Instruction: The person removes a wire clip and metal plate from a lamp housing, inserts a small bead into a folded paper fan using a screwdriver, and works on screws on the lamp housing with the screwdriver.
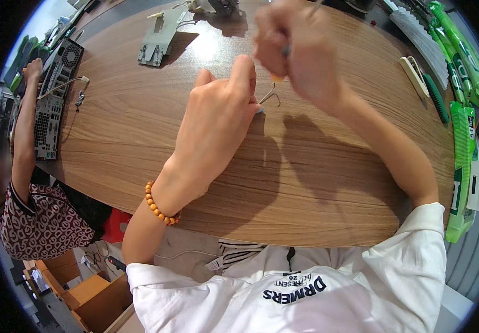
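My left hand (217, 111), a beaded bracelet on its wrist, is closed in a pinch just over the wooden table. Out of its fingertips sticks a thin bent metal wire (271, 99); a pale blue bit shows beside it, and the rest is covered by the fingers. To the right and farther off, my right hand (300, 55) is raised and smeared by motion, its fingers curled round a slim tool. Below the fist shows the tool's orange end (276, 77), and a thin shaft (317, 6) rises above it. The kind of tool is not clear.
At the far side lies a metal bracket plate (159, 41) with cables. On the left another person's hand (33, 69) rests by an open computer case (56, 105). Green packages (461, 172), a dark green comb-like strip (436, 99) and a cream clip-like piece (414, 77) line the right edge.
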Demonstrator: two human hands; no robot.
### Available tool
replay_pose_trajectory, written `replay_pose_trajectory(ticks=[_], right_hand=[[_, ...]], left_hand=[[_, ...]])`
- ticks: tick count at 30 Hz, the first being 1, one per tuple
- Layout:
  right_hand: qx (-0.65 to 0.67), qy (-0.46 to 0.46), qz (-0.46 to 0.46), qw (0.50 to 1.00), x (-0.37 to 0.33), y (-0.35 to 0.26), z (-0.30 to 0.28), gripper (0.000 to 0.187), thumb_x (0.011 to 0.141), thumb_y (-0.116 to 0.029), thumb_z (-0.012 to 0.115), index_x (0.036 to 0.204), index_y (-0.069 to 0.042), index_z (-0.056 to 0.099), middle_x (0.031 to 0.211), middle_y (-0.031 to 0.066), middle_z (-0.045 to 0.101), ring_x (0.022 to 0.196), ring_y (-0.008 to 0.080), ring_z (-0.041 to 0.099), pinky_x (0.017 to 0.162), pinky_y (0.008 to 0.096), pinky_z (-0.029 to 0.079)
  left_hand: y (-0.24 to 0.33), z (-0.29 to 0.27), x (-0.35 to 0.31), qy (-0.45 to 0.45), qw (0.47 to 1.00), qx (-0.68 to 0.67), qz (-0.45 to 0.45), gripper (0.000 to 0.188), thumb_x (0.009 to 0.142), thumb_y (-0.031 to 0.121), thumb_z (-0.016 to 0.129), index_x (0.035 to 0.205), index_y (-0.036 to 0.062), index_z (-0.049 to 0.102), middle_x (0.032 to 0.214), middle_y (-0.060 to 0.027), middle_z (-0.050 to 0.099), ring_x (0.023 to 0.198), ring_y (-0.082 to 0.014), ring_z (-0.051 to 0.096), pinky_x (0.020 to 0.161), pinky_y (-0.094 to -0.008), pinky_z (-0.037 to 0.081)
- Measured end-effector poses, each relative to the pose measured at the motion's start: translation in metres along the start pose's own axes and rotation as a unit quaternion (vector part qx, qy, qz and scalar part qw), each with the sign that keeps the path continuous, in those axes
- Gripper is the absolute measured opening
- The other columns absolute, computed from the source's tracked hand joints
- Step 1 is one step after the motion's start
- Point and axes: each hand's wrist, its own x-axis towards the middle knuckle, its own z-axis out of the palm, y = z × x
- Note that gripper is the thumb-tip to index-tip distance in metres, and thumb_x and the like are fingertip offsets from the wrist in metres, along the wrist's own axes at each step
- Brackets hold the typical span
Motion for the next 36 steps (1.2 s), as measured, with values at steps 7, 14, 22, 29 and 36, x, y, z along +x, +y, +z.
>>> replay_pose_trajectory(ticks=[7, 14, 22, 29, 36], right_hand=[[0.108, -0.021, 0.054, 0.992, 0.005, 0.01, -0.004, 0.044, 0.093, -0.025, 0.034, 0.052, -0.009, 0.03, 0.043, -0.0013, 0.029, 0.037, 0.0061, 0.023, 0.036, 0.0233, 0.017], [0.097, -0.028, 0.114, 0.988, -0.01, 0.018, -0.002, 0.04, 0.089, -0.018, 0.037, 0.051, -0.005, 0.038, 0.044, -0.001, 0.034, 0.039, 0.0057, 0.029, 0.036, 0.0237, 0.019], [0.105, -0.05, 0.133, 0.984, -0.018, 0.026, -0.008, 0.043, 0.09, -0.02, 0.037, 0.05, -0.005, 0.037, 0.044, -0.0013, 0.034, 0.04, 0.0064, 0.03, 0.037, 0.023, 0.023], [0.106, -0.035, 0.116, 0.987, -0.02, 0.023, -0.008, 0.045, 0.094, -0.023, 0.032, 0.05, -0.011, 0.027, 0.041, -0.0024, 0.025, 0.036, 0.0062, 0.018, 0.036, 0.0239, 0.014], [0.218, -0.034, 0.08, 0.972, -0.003, -0.005, -0.031, 0.043, 0.094, -0.017, 0.034, 0.052, -0.008, 0.036, 0.044, -0.0015, 0.032, 0.037, 0.0052, 0.026, 0.035, 0.0221, 0.019]], left_hand=[[0.0, -0.003, 0.001, -0.001, 1.0, 0.001, 0.014, 0.033, 0.069, 0.002, 0.069, 0.09, 0.0035, 0.043, 0.065, -0.0077, 0.059, 0.06, -0.0255, 0.057, 0.068, -0.0326, 0.04], [-0.002, 0.001, -0.002, 0.015, 1.0, -0.021, 0.018, 0.033, 0.07, 0.001, 0.068, 0.091, 0.0039, 0.043, 0.065, -0.0055, 0.058, 0.061, -0.0241, 0.057, 0.069, -0.032, 0.038], [-0.007, 0.011, -0.01, 0.014, 0.985, -0.149, -0.081, 0.013, 0.071, 0.011, 0.07, 0.08, 0.0067, 0.062, 0.072, -0.0041, 0.064, 0.057, -0.0206, 0.056, 0.064, -0.0308, 0.039], [-0.006, 0.014, -0.014, 0.023, 0.993, -0.091, -0.078, 0.007, 0.073, 0.012, 0.069, 0.076, 0.0057, 0.067, 0.072, -0.0047, 0.063, 0.062, -0.0209, 0.057, 0.066, -0.0316, 0.04], [-0.006, 0.017, -0.017, 0.084, 0.995, 0.022, 0.055, 0.004, 0.073, 0.009, 0.065, 0.075, 0.0058, 0.064, 0.073, -0.0018, 0.059, 0.07, -0.0183, 0.055, 0.068, -0.0303, 0.04]])
